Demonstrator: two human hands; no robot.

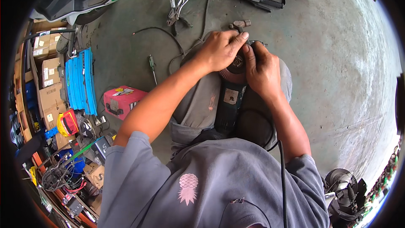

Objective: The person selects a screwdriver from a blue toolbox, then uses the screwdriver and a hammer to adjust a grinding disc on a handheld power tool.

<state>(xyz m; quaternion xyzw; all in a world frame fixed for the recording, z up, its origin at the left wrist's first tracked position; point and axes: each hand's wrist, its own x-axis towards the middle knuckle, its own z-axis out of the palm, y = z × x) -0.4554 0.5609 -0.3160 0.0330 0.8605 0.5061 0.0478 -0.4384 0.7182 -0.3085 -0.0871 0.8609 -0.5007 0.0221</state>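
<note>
A dark teal angle grinder (228, 109) lies between my thighs, its round disc (231, 75) turned up toward my hands. My left hand (222, 50) is closed just above the disc, thumb and fingers pinched together. Beside it, my right hand (264, 68) is closed too, its thumb bent up near the left thumb. The fingers hide most of what they hold at the grinder's head; a dark bit shows between them. A hammer (241, 24) lies just beyond my fingertips. The grinder's black cable (282, 177) runs over my right side.
On the floor ahead lie locking pliers (181, 5), a green-handled screwdriver (152, 64) and loose cables. A pink case (123, 101) stands left, near blue panels (80, 81) and cluttered shelves with cardboard boxes (50, 72). Vehicles stand at the far edge; dark machine parts (342, 190) sit lower right.
</note>
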